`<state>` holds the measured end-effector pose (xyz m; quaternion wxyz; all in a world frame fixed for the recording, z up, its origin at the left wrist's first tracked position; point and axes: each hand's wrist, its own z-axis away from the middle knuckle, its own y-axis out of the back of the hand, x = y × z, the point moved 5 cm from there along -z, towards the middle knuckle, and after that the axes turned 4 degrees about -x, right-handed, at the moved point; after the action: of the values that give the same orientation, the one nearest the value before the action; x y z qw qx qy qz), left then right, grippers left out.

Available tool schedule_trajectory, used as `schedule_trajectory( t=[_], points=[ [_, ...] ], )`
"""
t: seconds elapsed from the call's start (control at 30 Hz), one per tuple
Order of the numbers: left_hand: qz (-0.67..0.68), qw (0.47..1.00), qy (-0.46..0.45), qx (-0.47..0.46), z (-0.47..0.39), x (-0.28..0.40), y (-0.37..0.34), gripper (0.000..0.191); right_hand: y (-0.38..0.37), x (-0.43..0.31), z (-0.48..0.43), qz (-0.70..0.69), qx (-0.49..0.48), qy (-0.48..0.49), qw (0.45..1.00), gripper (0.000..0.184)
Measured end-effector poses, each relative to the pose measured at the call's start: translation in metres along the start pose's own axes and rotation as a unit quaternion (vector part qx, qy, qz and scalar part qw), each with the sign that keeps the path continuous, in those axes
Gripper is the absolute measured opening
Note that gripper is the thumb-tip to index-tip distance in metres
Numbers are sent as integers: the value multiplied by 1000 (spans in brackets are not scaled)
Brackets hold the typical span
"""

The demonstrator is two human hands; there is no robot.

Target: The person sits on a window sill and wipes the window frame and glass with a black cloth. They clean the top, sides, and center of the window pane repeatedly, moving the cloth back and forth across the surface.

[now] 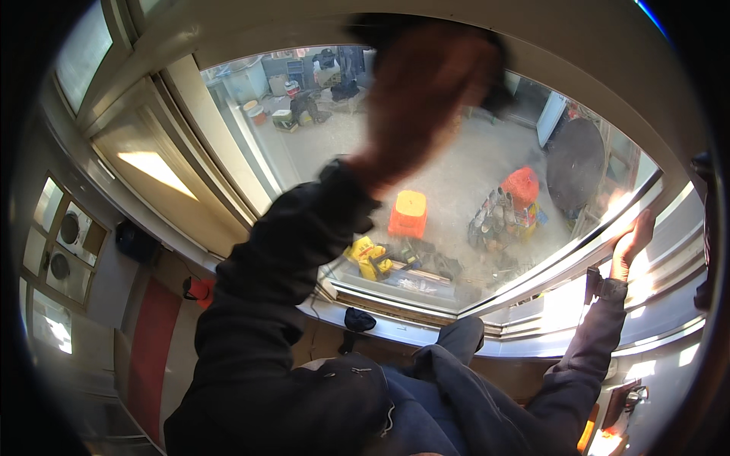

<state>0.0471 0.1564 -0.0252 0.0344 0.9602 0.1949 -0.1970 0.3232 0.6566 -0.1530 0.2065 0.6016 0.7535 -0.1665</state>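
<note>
My left hand, blurred, is raised against the upper part of a large window pane. It holds a dark cloth, parts of which show above and to the right of the fingers. At the right, my right hand grips the edge of the white window frame; some of its fingers are hidden. A watch or band is on that wrist. A small black bundle lies on the white windowsill below the pane.
Beyond the glass stand an orange stool, a red bag, a rack of shoes, a yellow bag and a dark round disc. My bent knee is near the sill. A red object stands at the left.
</note>
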Motion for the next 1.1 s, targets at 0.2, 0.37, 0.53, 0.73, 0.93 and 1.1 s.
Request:
schedule_trajectory(
  t=[0.2, 0.37, 0.53, 0.73, 0.93, 1.1],
  points=[
    [33, 997, -73, -8, -36, 59, -43, 30, 3, 8, -1, 31, -5, 30, 999, 36],
    [-24, 998, -30, -50, 7, -19, 6, 34, 17, 36, -7, 34, 0, -17, 999, 39],
    [-203, 978, 37, -15, 55, -125, 92, 64, 29, 62, -11, 71, -7, 40, 997, 43],
    [-228, 966, 124, 7, 61, -121, 83, 57, 44, 80, -14, 169, -36, 111, 979, 45],
    [37, 999, 12, -3, -8, 16, -5, 47, 42, 77, -15, 60, -9, 5, 998, 49],
    [31, 999, 1, -35, -19, 15, -1, 48, 31, 57, -13, 11, 3, -6, 1000, 49]
  ],
)
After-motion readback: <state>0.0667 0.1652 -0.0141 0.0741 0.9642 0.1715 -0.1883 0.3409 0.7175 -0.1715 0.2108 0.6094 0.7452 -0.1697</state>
